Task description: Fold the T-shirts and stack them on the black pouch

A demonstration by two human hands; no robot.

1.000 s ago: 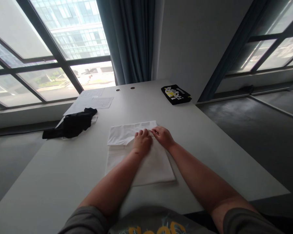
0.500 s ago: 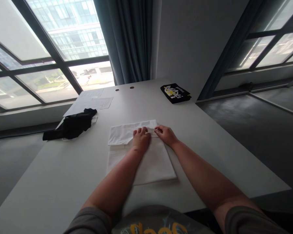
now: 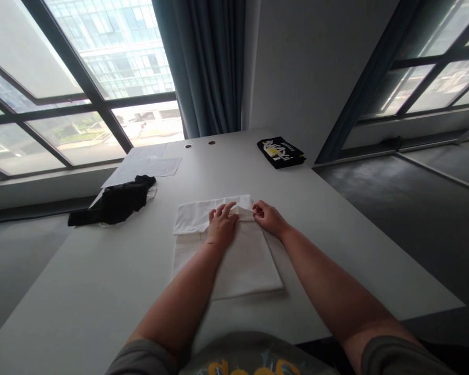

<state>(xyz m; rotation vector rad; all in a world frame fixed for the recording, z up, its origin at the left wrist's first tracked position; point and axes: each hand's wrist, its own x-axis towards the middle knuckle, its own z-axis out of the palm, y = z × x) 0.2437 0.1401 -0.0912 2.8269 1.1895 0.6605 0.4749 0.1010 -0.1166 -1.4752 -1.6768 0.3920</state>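
A white garment (image 3: 250, 265), folded into a rough rectangle, lies on the table in front of me. Its far part forms a folded-over band with some creases. My left hand (image 3: 222, 224) rests on this band near the middle, fingers slightly spread and bent over the cloth. At the band's right end, my right hand (image 3: 269, 216) has its fingers closed on the cloth edge. A small ridge of fabric rises between the two hands. My left forearm covers part of the garment's near left side.
The white table (image 3: 140, 291) carries a crumpled black garment (image 3: 119, 200) at left, paper sheets (image 3: 152, 164) behind it, and a folded black printed garment (image 3: 281, 152) at back right. Two cable holes sit near the far edge, before a blue curtain (image 3: 209, 67).
My left hand has shifted slightly left and its fingers have spread more. My right hand has moved a little to the right, still at the cloth edge.
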